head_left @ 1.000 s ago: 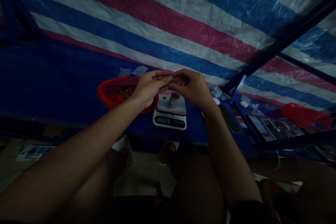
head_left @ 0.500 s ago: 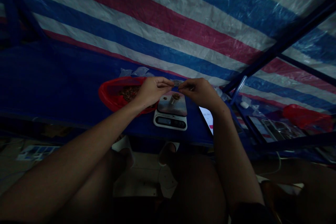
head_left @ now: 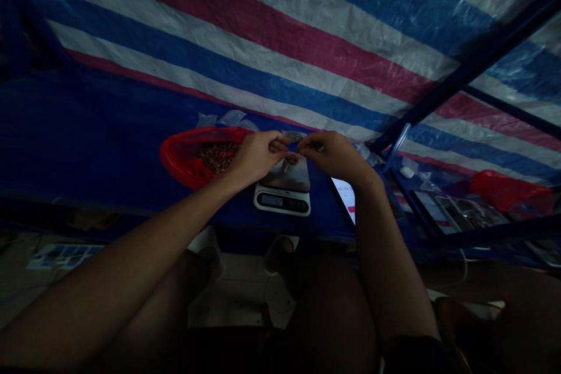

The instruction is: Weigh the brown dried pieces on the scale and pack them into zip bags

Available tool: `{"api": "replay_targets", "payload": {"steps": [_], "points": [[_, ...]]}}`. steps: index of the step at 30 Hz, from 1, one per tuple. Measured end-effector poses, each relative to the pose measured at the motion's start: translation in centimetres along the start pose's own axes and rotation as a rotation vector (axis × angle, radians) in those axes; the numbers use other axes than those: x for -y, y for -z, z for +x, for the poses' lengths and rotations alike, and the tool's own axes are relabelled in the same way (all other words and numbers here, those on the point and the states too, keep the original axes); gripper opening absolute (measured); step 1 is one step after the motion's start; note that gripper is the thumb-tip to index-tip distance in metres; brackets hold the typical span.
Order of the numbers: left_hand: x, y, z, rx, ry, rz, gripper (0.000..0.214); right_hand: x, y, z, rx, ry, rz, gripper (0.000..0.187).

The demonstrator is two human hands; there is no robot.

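Note:
A white digital kitchen scale (head_left: 280, 204) stands on the blue table. On its platform is a small clear cup (head_left: 290, 162) heaped with small brown pieces. My left hand (head_left: 262, 155) reaches over the platform's left side, thumb and fingers drawn together beside the cup. Just past the cup's right side, my right hand (head_left: 329, 153) hovers with its fingertips in a pinch. Whatever either pinch holds is too small and dark to make out. To the left, a red plastic bag (head_left: 175, 158) lies open around many reddish-brown pieces (head_left: 217, 156), partly behind my left hand.
Clear plastic bags (head_left: 231, 117) lie behind the red one. A lit phone (head_left: 345, 198) rests under my right forearm. Farther right are a blue metal frame (head_left: 438, 96), more phones (head_left: 453, 213) and another red bag (head_left: 511, 190). Striped sheeting (head_left: 263, 29) hangs behind the table.
My left hand has lowered slightly toward the cup and now covers the platform spot where a small brown piece lay. My right hand has barely moved. The view has shifted a little.

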State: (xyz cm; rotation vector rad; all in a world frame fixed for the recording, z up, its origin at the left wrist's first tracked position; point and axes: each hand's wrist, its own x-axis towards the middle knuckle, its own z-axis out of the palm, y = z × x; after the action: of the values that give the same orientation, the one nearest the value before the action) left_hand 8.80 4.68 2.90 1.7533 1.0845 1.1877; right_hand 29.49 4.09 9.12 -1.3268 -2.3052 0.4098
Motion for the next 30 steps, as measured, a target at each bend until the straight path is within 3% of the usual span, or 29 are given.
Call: {"api": "replay_targets", "payload": {"steps": [10,18,25,30], "points": [[-0.9,0.2,-0.7,0.021,-0.009,0.024,0.01,0.0,-0.3,0.2,0.005,0.015,0.061,0.016],[-0.3,1.3,-0.4,-0.009,-0.061,0.169,0.024,0.0,-0.4,0.2,-0.005,0.04,0.049,0.015],[0.3,2.9,-0.7,0.242,-0.17,0.697,0.027,0.5,-0.9,0.4,0.038,0.026,0.097,0.019],[0.5,2.9,-0.8,0.326,-0.259,0.832,0.027,0.6,-1.0,0.5,0.057,0.029,0.083,0.02]]}}
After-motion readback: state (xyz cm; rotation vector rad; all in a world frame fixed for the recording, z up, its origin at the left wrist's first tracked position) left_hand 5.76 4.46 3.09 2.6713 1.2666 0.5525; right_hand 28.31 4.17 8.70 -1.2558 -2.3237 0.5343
